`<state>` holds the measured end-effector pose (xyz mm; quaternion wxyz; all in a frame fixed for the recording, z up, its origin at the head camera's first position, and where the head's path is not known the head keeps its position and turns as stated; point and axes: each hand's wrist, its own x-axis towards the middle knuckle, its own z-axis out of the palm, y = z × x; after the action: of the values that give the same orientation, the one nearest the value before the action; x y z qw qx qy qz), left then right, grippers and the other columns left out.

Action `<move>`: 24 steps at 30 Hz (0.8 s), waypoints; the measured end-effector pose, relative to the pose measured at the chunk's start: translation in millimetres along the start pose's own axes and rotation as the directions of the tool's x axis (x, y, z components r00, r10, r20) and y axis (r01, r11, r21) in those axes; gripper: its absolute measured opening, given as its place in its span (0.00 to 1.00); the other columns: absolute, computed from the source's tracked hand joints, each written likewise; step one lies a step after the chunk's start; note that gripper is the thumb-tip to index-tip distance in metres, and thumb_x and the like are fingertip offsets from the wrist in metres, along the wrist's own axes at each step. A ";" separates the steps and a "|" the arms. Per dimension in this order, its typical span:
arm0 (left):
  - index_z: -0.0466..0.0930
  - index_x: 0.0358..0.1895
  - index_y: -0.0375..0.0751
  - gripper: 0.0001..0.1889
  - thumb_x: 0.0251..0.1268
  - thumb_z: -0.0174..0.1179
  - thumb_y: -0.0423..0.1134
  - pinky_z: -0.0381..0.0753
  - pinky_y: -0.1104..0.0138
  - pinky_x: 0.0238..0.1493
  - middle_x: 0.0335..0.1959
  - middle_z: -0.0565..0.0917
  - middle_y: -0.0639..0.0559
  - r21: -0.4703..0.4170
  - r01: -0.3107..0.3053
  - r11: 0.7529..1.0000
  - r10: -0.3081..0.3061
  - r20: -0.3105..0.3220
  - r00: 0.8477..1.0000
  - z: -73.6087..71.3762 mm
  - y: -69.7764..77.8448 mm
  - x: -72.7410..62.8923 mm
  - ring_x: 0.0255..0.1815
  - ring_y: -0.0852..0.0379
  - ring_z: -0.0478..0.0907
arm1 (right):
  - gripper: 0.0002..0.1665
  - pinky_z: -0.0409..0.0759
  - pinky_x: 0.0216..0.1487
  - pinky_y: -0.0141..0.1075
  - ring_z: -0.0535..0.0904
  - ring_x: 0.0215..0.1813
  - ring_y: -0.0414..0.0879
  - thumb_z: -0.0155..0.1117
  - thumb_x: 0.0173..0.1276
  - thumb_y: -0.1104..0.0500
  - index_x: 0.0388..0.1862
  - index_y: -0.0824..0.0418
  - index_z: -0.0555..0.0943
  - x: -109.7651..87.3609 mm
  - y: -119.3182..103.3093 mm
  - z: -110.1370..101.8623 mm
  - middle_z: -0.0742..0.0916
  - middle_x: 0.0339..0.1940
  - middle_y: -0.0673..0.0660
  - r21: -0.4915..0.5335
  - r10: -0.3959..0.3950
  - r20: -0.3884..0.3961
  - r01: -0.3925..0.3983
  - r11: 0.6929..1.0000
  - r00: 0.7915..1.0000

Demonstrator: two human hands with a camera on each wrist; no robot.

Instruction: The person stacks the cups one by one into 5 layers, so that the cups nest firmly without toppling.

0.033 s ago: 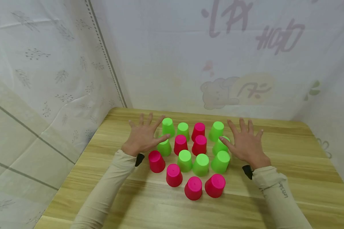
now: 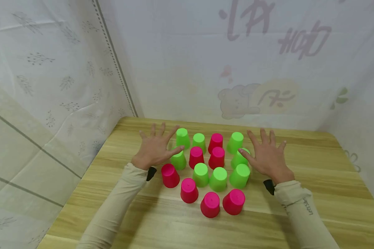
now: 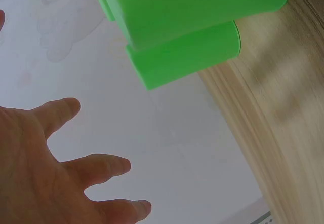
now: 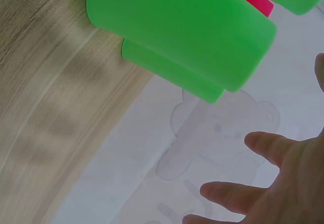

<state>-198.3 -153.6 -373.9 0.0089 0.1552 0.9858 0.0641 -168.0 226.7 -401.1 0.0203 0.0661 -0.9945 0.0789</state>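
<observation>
Several upside-down plastic cups, green and pink, stand in loose rows on the wooden table. My left hand (image 2: pixel 154 148) is spread wide beside the left end of the rows, its thumb overlapping a green cup (image 2: pixel 179 162) in the head view. On the other side my right hand (image 2: pixel 269 155) is also spread, with its thumb in front of another green cup (image 2: pixel 238 159). Both wrist views show straight fingers apart from the nearest green cups (image 3: pixel 197 6) (image 4: pixel 177 26). Neither hand holds anything.
Toward the front stand pink cups (image 2: pixel 210 204) (image 2: pixel 234 201), with another pink cup (image 2: pixel 170 175) at the left. The wooden table (image 2: pixel 174 231) meets a pale printed cloth (image 2: pixel 180 69) at its back edge. A patterned curtain (image 2: pixel 50 69) hangs along the left.
</observation>
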 end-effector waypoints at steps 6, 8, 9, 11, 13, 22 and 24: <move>0.51 0.80 0.65 0.43 0.65 0.47 0.74 0.45 0.16 0.62 0.81 0.54 0.33 -0.035 -0.021 0.999 0.020 -0.007 1.000 -1.3 -2.2 -1.1 0.79 0.20 0.45 | 0.49 0.44 0.64 0.85 0.46 0.79 0.79 0.41 0.72 0.25 0.82 0.52 0.54 0.4 1.9 -0.9 0.55 0.80 0.74 0.006 -0.011 -0.004 0.011 1.000 1.000; 0.51 0.80 0.65 0.42 0.66 0.47 0.73 0.47 0.16 0.62 0.81 0.55 0.33 -0.064 -0.038 0.997 0.037 -0.003 0.999 -0.7 -4.0 -2.3 0.79 0.21 0.46 | 0.47 0.50 0.65 0.83 0.50 0.78 0.78 0.43 0.74 0.28 0.81 0.54 0.56 -0.2 2.5 -0.6 0.58 0.80 0.74 0.018 -0.028 -0.020 0.028 0.999 0.999; 0.51 0.80 0.64 0.41 0.67 0.47 0.71 0.49 0.17 0.63 0.80 0.56 0.33 -0.086 -0.049 0.995 0.049 -0.005 0.999 -0.6 -5.1 -3.2 0.79 0.22 0.48 | 0.45 0.53 0.66 0.82 0.52 0.78 0.78 0.43 0.75 0.30 0.81 0.55 0.56 -0.6 2.8 -0.3 0.59 0.79 0.74 0.032 -0.036 -0.028 0.037 0.999 0.999; 0.52 0.80 0.62 0.40 0.69 0.48 0.68 0.56 0.21 0.65 0.80 0.58 0.34 -0.158 -0.072 0.985 0.071 -0.008 0.997 -0.3 -8.8 -5.1 0.79 0.25 0.54 | 0.43 0.60 0.66 0.78 0.56 0.77 0.77 0.45 0.77 0.34 0.80 0.58 0.57 -0.7 2.5 -0.2 0.60 0.79 0.74 0.083 -0.059 -0.042 0.063 0.995 0.997; 0.53 0.80 0.59 0.38 0.71 0.50 0.65 0.61 0.27 0.69 0.80 0.60 0.37 -0.249 -0.090 0.964 0.089 -0.016 0.996 0.3 -13.3 -5.6 0.79 0.30 0.58 | 0.41 0.64 0.67 0.75 0.59 0.76 0.76 0.48 0.78 0.39 0.79 0.61 0.58 -0.8 2.4 -0.2 0.62 0.78 0.75 0.150 -0.082 -0.058 0.090 0.985 0.995; 0.55 0.79 0.43 0.35 0.76 0.53 0.51 0.66 0.42 0.75 0.78 0.65 0.38 -0.532 -0.082 0.842 0.087 -0.017 0.996 9.0 -35.3 6.6 0.77 0.37 0.65 | 0.37 0.62 0.73 0.68 0.62 0.76 0.71 0.53 0.78 0.48 0.77 0.67 0.61 -4.3 3.5 1.7 0.68 0.76 0.72 0.374 -0.125 -0.064 0.140 0.917 0.990; 0.56 0.79 0.43 0.34 0.76 0.53 0.51 0.68 0.43 0.74 0.77 0.66 0.38 -0.563 -0.059 0.824 0.075 0.004 0.997 10.6 -39.7 10.9 0.76 0.37 0.67 | 0.36 0.67 0.71 0.66 0.64 0.75 0.71 0.54 0.78 0.49 0.76 0.68 0.62 -5.8 3.8 4.1 0.70 0.75 0.71 0.396 -0.128 -0.061 0.142 0.907 0.990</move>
<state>-220.4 -186.4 -389.5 0.0649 0.1810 0.9169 0.3496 -162.9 230.5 -406.0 0.0283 0.1361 -0.9501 0.2794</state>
